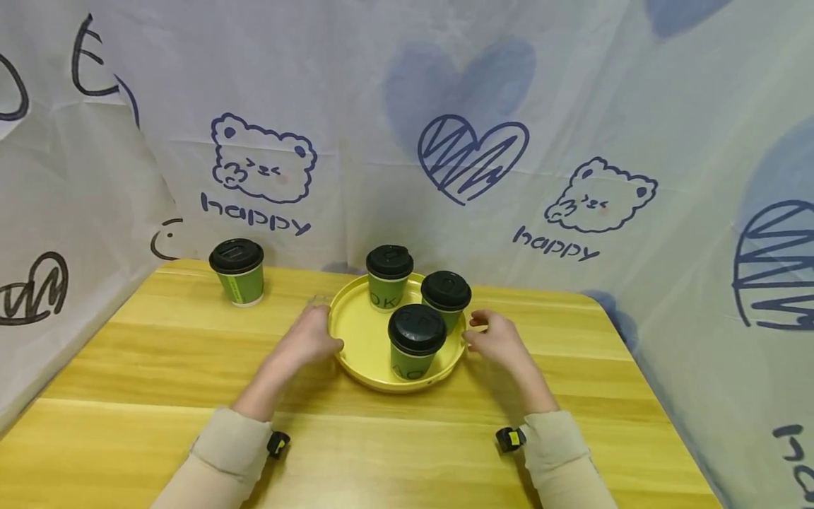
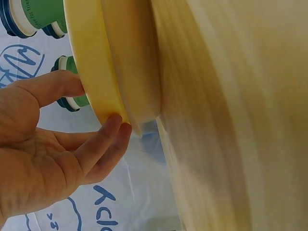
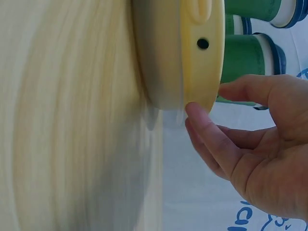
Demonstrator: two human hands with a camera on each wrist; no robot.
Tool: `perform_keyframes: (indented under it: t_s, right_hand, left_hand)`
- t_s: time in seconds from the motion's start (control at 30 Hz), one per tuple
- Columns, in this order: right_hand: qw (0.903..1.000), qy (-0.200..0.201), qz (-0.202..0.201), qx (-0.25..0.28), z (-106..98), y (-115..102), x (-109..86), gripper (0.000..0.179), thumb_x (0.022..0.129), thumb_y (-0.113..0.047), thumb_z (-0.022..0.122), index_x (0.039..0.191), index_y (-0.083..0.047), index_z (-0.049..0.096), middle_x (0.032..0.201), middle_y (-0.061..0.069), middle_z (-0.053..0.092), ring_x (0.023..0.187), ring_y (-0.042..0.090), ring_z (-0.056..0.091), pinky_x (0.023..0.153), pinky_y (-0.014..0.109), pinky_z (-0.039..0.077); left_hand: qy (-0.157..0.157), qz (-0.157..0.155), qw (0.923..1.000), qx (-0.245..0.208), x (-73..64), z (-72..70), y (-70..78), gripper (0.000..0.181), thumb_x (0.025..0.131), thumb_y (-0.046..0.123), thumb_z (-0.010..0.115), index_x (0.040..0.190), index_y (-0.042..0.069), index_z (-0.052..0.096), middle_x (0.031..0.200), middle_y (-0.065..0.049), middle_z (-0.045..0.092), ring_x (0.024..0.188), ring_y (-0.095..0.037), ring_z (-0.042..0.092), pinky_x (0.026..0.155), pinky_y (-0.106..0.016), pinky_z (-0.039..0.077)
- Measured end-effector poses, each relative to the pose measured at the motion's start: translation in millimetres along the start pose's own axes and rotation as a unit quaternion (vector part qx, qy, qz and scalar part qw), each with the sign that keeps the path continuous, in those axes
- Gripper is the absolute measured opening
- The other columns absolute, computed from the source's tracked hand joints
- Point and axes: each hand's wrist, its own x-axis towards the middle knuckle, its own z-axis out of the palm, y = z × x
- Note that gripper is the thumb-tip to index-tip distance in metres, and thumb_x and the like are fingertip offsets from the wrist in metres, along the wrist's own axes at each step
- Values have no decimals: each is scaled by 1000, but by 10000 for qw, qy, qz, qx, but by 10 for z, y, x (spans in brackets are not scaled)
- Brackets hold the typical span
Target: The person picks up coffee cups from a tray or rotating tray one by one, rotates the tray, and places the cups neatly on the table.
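Tray: round, yellow, shallow, raised rim; narrower base below. Sits mid-table, toward the back.
Tray load: three green paper cups, black lids on. Back cup, right cup, front cup; grouped on the right half. Front overlaps right in the head view; contact between them, cannot tell.
Left hand: pinches the tray's left rim, thumb at the upper edge, fingertips at the outer lower edge; narrow gap, filled by the rim.
Right hand: same pinch on the right rim, beside the right cup.
Edges: wooden table runs wide toward the person between the forearms; narrow strip behind the tray, printed cloth close beyond.
Left side: fourth cup, lidded, near the back edge, well apart from the tray.
Pointing: tray lies flat, equal across; small dark hole on its outer side faces the person, slightly right. Cups upright, long axes vertical, lids up.
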Motion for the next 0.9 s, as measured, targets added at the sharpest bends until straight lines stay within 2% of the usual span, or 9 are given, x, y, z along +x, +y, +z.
perform_keyframes:
  t_s: [0.07,0.23,0.4,0.53,0.7,0.9]
  right_hand:
    - [9999,93,-51,-6,1,37,6,55,95,-8,62,145,12,50,137,28,60,102,34,73,80,34,63]
    - [9993,260,-269,-57,25,105,46,49,95,-8,61,140,10,56,133,26,64,107,35,71,80,34,63]
    - [9986,275,-437,102,52,137,75,44,92,-4,60,134,9,62,131,25,67,100,31,74,76,32,63]
    - [9983,176,-408,368,61,125,39,45,92,-2,61,135,9,62,132,26,66,95,28,75,76,34,63]
    - [9976,133,-261,635,75,141,-21,47,91,-1,63,137,9,60,134,26,65,95,25,75,78,35,64]
    - [9974,91,-188,693,112,136,-78,51,91,-1,63,141,8,57,135,26,64,91,23,74,80,38,63]
  left_hand:
    - [-35,44,10000,-27,17,14,-11,70,80,1,73,140,-22,45,158,-39,31,152,-53,19,126,-56,18]
    - [-195,147,9997,-70,87,-15,-48,76,82,-1,71,147,-21,38,153,-41,38,146,-53,34,122,-58,30]
    - [-410,213,9989,-113,165,-63,-108,71,84,0,69,145,-21,40,145,-40,48,134,-48,51,111,-55,46]
    - [-545,275,9975,-370,214,-97,-148,70,85,-2,68,146,-20,39,143,-39,51,126,-48,58,102,-50,55]
    - [-560,234,9965,-582,243,-104,-164,70,89,1,68,148,-18,37,145,-38,48,128,-50,56,100,-49,57]
    - [-295,134,9967,-742,202,-65,-179,67,91,6,71,144,-21,40,139,-39,53,126,-49,57,102,-51,55]
